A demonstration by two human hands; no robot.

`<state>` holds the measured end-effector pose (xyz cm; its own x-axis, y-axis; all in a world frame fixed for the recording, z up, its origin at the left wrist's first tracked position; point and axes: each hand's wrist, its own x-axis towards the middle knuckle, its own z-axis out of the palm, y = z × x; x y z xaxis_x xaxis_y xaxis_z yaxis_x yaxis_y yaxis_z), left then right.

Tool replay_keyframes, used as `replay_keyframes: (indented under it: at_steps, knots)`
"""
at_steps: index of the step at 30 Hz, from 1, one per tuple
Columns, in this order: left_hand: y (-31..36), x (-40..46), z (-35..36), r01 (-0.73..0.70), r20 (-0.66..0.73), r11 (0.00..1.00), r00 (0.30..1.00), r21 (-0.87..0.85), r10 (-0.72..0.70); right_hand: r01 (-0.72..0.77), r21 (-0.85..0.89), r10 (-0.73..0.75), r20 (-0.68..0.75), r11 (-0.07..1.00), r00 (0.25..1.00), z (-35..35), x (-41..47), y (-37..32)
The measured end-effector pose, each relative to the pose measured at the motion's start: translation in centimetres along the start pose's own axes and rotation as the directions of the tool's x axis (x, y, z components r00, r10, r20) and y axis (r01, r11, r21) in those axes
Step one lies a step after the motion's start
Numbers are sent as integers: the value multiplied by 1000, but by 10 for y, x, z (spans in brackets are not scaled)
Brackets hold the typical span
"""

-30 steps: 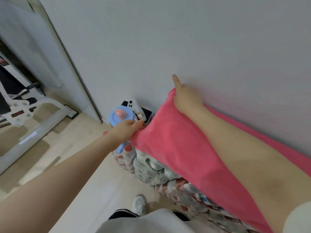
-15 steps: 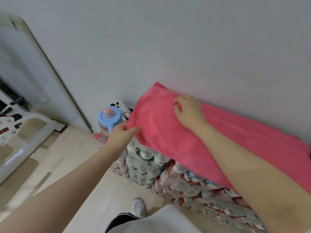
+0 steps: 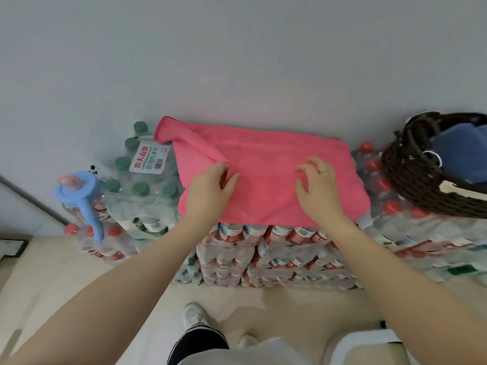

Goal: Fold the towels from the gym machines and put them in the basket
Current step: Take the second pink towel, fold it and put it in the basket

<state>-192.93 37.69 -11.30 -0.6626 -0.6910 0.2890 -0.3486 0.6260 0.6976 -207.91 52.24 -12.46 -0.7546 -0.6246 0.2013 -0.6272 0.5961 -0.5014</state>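
A pink towel (image 3: 263,154) lies spread on top of stacked packs of water bottles (image 3: 276,259), against the wall. Its far left corner is turned over toward the middle. My left hand (image 3: 208,191) pinches that turned-over flap between thumb and fingers. My right hand (image 3: 319,191) sits on the middle of the towel with bent fingers, fingertips touching the cloth, nothing gripped. A dark brown wicker basket (image 3: 411,180) stands on the bottle packs at the right, with a blue towel (image 3: 458,151) inside.
A pack of green-capped bottles (image 3: 142,185) sits left of the towel. Beside it stands a jug with a blue lid and handle (image 3: 79,188). Red-capped bottles (image 3: 379,185) fill the gap between towel and basket. My white shoe (image 3: 193,314) is on the pale floor below.
The view swung right, bringing the basket in and losing the gym machine. My left hand carried the towel's left end toward the middle. My right hand let go of the far edge.
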Motion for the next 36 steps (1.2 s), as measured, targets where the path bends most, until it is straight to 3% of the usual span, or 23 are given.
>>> replay_keyframes:
  at_steps: [3, 5, 7, 9, 11, 14, 16, 19, 23, 26, 31, 36]
  knots:
    - [25, -8, 32, -77, 80, 997, 994, -9, 77, -171, -7, 168, -147, 985, 975, -22, -26, 38]
    - [38, -11, 50, -114, 154, 992, 981, -44, 120, -342, 150, 361, -131, 928, 923, -27, -37, 62]
    - [47, -14, 66, -151, 222, 986, 961, -74, 164, -514, 407, 580, -46, 755, 814, -26, -45, 83]
    - [56, -20, 80, -175, 269, 978, 942, -112, 200, -600, 573, 688, 84, 558, 721, -24, -53, 97]
    - [65, -27, 93, -203, 318, 967, 917, -153, 242, -635, 581, 678, 184, 509, 711, -20, -60, 106]
    - [76, -36, 109, -245, 395, 950, 867, -193, 304, -613, 632, 581, 298, 474, 757, -13, -64, 107]
    - [80, -40, 115, -245, 417, 948, 854, -204, 311, -625, 652, 605, 307, 429, 735, -13, -62, 110]
    - [82, -42, 120, -233, 410, 952, 863, -197, 296, -684, 662, 586, 435, 306, 684, -19, -65, 119]
    - [85, -41, 124, -216, 385, 955, 879, -203, 281, -666, 645, 511, 455, 376, 729, -26, -69, 116]
    - [89, -42, 127, -206, 371, 952, 885, -228, 280, -627, 689, 477, 440, 364, 761, -30, -68, 106]
    - [94, -46, 132, -129, 368, 948, 900, -290, 235, -418, 725, 504, 113, 547, 856, -37, -74, 88]
    - [103, -49, 129, 60, 353, 894, 929, -443, 113, -221, 652, 194, 115, 725, 974, -51, -73, 67]
